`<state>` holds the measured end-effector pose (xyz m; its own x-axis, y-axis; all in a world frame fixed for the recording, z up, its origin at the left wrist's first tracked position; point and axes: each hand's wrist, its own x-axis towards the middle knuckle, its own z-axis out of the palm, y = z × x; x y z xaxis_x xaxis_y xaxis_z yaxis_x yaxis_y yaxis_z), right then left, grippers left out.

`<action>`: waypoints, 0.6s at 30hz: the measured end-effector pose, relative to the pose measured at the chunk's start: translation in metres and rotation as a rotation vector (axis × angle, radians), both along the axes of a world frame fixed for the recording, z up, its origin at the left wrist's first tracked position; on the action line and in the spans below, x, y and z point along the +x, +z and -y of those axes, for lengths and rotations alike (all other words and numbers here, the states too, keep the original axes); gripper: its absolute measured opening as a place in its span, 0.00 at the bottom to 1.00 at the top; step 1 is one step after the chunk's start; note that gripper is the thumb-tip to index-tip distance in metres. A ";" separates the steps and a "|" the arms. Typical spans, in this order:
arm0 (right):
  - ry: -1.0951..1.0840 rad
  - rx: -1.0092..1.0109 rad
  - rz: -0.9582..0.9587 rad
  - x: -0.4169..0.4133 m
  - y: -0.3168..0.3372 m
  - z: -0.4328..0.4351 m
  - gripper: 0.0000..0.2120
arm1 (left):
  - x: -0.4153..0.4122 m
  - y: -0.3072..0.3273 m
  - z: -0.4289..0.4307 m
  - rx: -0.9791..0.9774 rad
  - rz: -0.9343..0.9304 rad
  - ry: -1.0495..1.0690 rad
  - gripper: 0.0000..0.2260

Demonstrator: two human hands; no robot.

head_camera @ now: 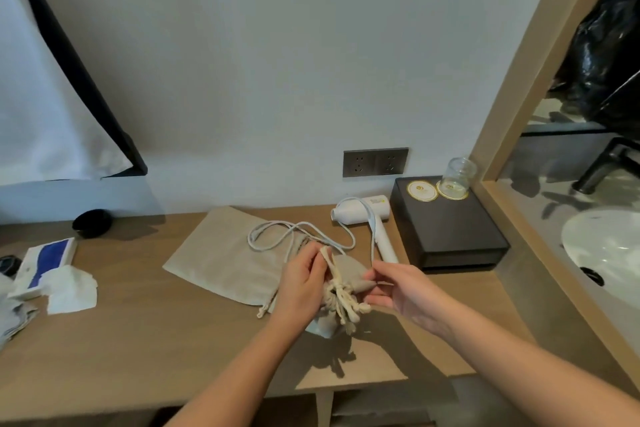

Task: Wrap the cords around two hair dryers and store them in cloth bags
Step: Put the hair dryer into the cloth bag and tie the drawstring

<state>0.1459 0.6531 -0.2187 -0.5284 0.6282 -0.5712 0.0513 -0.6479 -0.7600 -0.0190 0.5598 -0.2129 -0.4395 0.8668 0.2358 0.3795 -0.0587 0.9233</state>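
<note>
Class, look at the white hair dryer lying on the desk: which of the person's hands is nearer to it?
Right. The right hand is just in front of the hair dryer, by its handle end; the left hand is farther left, gripping the cloth bag.

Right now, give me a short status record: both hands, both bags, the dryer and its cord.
left hand: pinches drawstring of held bag
right hand: grips held bag's other side
held bag: bunched, contents hidden
flat bag: lying on desk, empty-looking
hair dryer: on desk beside black box, not bagged
cord: unwrapped, looped over flat bag
</note>
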 end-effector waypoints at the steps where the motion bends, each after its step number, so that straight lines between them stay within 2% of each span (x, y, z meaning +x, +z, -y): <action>1: -0.015 -0.018 -0.001 0.003 -0.002 0.009 0.13 | 0.003 -0.004 0.008 -0.012 -0.006 -0.011 0.13; 6: -0.154 -0.134 -0.004 0.018 -0.014 0.061 0.10 | 0.019 -0.025 0.054 -0.004 -0.061 -0.063 0.12; 9: -0.263 -0.227 0.056 0.023 -0.029 0.089 0.09 | 0.027 -0.045 0.078 -0.013 -0.119 -0.119 0.10; 14: -0.332 -0.319 0.118 0.023 -0.058 0.113 0.01 | 0.037 -0.081 0.110 -0.145 -0.131 -0.155 0.09; 18: -0.345 -0.365 0.145 0.022 -0.075 0.116 0.05 | 0.036 -0.093 0.117 -0.266 -0.132 -0.082 0.09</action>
